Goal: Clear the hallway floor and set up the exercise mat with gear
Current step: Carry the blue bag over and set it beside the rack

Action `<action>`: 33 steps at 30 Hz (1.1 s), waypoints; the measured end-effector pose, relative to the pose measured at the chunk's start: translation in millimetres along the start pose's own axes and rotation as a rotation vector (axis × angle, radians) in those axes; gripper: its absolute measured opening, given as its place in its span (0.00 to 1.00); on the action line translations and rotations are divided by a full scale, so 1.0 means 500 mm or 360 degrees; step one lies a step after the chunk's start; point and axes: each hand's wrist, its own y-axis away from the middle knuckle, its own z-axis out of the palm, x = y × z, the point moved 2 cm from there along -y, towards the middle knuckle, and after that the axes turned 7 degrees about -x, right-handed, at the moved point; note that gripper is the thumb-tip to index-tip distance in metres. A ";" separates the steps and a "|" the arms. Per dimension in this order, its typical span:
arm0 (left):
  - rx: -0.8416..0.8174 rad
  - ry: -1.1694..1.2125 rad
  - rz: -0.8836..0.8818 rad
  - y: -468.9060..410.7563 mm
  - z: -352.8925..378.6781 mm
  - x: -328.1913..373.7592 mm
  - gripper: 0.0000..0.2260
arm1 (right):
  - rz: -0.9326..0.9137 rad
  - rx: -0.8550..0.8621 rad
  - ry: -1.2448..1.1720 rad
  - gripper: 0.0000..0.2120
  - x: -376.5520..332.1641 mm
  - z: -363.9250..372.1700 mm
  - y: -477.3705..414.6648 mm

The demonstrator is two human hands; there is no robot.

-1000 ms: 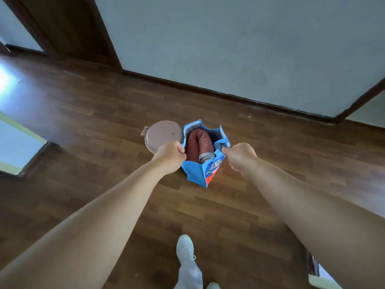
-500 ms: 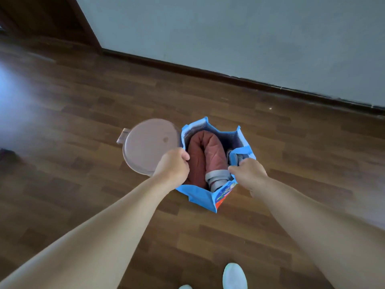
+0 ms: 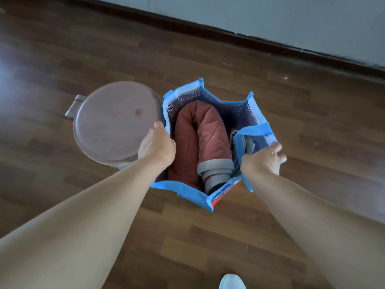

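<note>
A blue tote bag [image 3: 241,113] stands open on the wooden floor. Inside it lies a folded red quilted item with grey trim [image 3: 206,134], next to a grey cloth [image 3: 248,144]. My left hand [image 3: 157,147] grips the bag's left rim, fingers curled over the edge. My right hand [image 3: 264,160] holds the bag's right side at the blue handle strap; its fingertips are partly hidden behind the fabric.
A round pinkish lidded bucket [image 3: 112,122] stands directly left of the bag, touching it. A dark baseboard [image 3: 250,39] and pale wall run along the far side. The toe of my light shoe [image 3: 232,281] shows at the bottom edge.
The view has closed in on the bag and tilted down. Both hands stay on the bag's sides, and its mouth is spread wider.
</note>
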 end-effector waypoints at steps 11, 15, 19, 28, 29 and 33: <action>0.0173 -0.0101 -0.0089 -0.066 0.014 0.015 0.20 | -0.0125 -0.0180 0.0259 0.16 -0.016 0.010 -0.034; -0.0034 -0.0115 -0.0124 -0.064 0.029 0.017 0.10 | -0.0197 -0.0171 0.0367 0.14 -0.016 0.010 -0.031; -0.0091 -0.0135 -0.0003 -0.040 0.025 0.042 0.01 | -0.0257 -0.0141 0.0440 0.13 -0.022 0.001 -0.012; -0.0124 -0.0328 0.0139 0.093 -0.085 0.077 0.05 | -0.0339 -0.0151 0.0643 0.11 -0.055 -0.131 0.103; -0.0157 -0.0365 0.0168 0.108 -0.094 0.080 0.06 | -0.0351 -0.0160 0.0691 0.12 -0.059 -0.141 0.115; -0.0213 -0.0414 0.0246 0.212 -0.195 0.109 0.10 | -0.0455 -0.0164 0.0868 0.13 -0.093 -0.224 0.226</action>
